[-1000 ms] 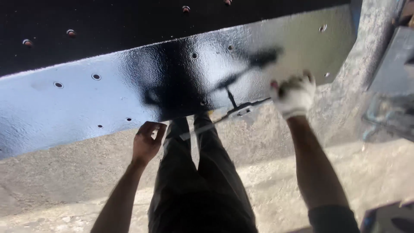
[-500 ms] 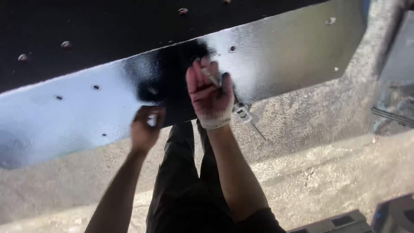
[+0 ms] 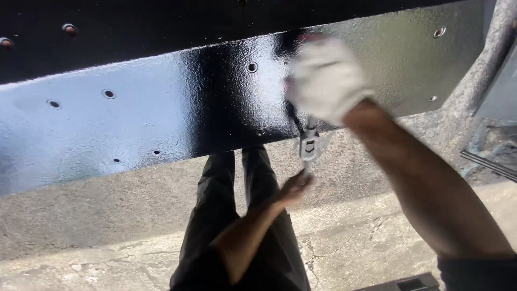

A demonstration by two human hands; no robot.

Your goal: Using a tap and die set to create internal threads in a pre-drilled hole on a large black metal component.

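A glossy black painted steel plate [image 3: 161, 118] with several small round holes runs across the view in front of me. My right hand [image 3: 326, 75], in a white glove and blurred, is raised against the plate and gripped on a metal wrench [image 3: 308, 144] that hangs down below the plate's lower edge. My bare left hand [image 3: 293, 188] is just under the wrench, its curled fingertips at the tool's lower end. Whether it grips the tool is unclear. My dark-trousered legs [image 3: 237, 215] stand below.
Rough concrete ground [image 3: 107, 226] lies below, with a cracked step [image 3: 350, 242] nearer me. Rivets [image 3: 69, 28] dot the dark upper surface. A grey curved metal part [image 3: 484, 64] stands at the right. A dark box [image 3: 409, 283] sits at the bottom edge.
My right hand has swung from the far right to the plate's middle and risen, bringing the wrench to hang downward. My left hand has moved right, up to the tool's lower end.
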